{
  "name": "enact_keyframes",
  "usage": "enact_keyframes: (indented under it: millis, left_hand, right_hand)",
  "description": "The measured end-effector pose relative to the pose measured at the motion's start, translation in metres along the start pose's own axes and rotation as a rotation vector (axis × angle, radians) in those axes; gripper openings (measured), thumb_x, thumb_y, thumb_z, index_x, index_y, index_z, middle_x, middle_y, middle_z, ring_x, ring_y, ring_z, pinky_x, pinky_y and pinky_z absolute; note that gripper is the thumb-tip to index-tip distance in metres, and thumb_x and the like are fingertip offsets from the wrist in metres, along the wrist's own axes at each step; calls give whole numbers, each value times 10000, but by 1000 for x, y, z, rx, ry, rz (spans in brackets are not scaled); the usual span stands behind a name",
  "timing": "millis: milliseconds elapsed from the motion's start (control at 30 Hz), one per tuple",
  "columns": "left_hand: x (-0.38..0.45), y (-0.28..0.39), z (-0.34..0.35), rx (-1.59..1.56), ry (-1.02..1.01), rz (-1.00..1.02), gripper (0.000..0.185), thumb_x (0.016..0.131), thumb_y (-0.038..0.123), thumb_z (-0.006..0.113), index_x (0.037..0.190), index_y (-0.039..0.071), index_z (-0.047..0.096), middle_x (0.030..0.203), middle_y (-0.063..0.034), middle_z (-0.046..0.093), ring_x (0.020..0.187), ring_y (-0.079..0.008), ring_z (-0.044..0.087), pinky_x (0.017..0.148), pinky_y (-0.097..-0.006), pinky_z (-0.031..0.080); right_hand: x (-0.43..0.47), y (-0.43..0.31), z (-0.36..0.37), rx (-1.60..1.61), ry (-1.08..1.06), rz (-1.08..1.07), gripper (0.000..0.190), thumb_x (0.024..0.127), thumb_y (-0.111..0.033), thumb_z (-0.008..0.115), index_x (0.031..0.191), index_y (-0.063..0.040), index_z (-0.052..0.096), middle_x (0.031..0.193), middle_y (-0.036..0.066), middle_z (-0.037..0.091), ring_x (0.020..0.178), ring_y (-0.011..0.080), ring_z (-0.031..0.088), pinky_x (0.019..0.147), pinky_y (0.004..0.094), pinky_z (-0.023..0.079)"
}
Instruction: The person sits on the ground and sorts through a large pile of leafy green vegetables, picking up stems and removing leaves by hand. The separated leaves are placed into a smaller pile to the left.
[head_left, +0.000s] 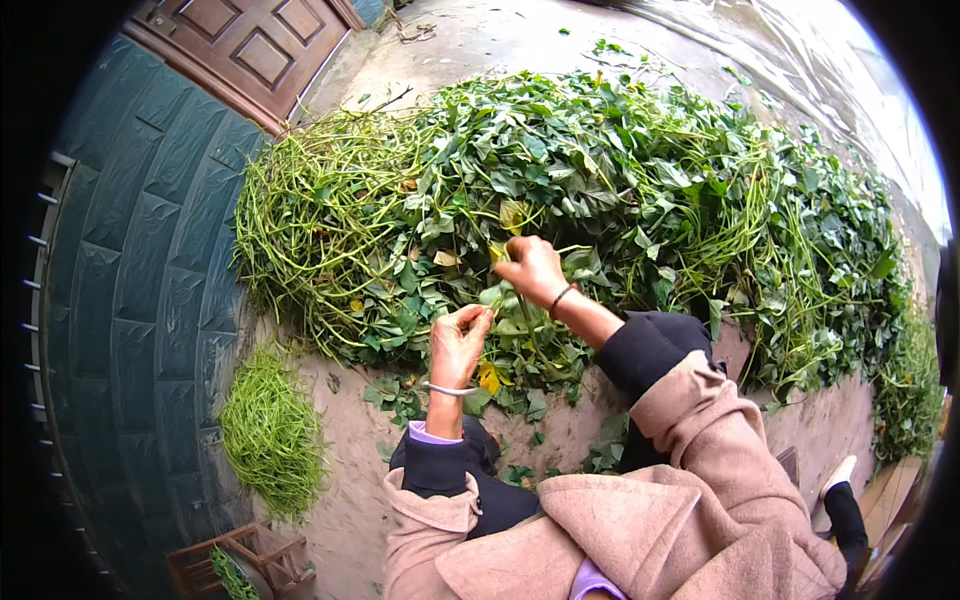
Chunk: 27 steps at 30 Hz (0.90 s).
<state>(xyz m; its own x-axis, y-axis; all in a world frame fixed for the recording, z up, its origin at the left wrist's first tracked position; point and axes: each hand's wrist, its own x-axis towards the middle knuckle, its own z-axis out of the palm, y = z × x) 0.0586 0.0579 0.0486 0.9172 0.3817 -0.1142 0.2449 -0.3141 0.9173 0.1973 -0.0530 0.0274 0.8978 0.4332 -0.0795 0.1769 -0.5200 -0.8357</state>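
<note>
A long heap of leafy green vines (652, 180) lies across the ground before me. My left hand (456, 345), with a pale bangle at its wrist, pinches a thin green stem between thumb and forefinger at the heap's near edge. Up and to the right of it, my right hand (534, 270), with a dark band at the wrist, has its fingers curled at a yellowish leaf and stem; its fingertips are partly hidden and its grip is unclear. Bare, stripped-looking vines (315, 247) are tangled at the heap's left end. A yellow leaf (491, 377) lies below my hands.
A pile of thin green stalks (271, 439) lies on the floor at left, beside a dark tiled wall (135, 300). A wooden stool or frame (281, 556) stands at lower left. A brown door (255, 45) is at upper left. Another person's leg and shoe (841, 487) show at lower right.
</note>
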Motion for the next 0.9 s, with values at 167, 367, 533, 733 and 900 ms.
enact_keyframes:
  millis: [167,367,533,733,900]
  left_hand:
    - [6,-7,-18,-227,-35,-53,165,875,135,625,885,-17,689,646,76,524,573,-6,391,507,-182,291]
    - [-4,-8,-36,-458,122,-194,185,871,186,653,964,27,670,586,98,457,437,16,276,378,-164,168]
    - [-1,-12,-55,-803,280,-186,134,848,183,682,917,73,649,602,107,462,429,6,270,368,-164,178]
    - [7,-23,-61,-987,248,-180,278,945,243,539,1036,-15,583,571,74,338,427,-15,242,368,-166,194]
    - [6,-2,-46,-655,133,-113,347,984,281,449,1105,-20,572,719,36,521,484,0,339,412,-147,251]
  right_hand:
    - [4,5,-3,217,29,27,285,683,-283,659,766,-11,652,679,185,622,688,335,620,667,398,480]
    - [36,25,-46,662,-16,91,181,802,-147,658,886,13,675,664,-11,590,559,46,476,498,226,386]
    - [11,1,-43,555,-436,-49,164,848,-160,655,847,4,662,633,-55,543,551,31,419,479,220,335]
    - [13,11,-30,285,-421,-214,183,819,-174,663,845,6,642,599,13,553,560,72,456,525,274,393]
    - [0,-7,-34,271,-570,-414,208,870,-168,634,949,25,643,640,-38,507,617,43,422,554,233,374]
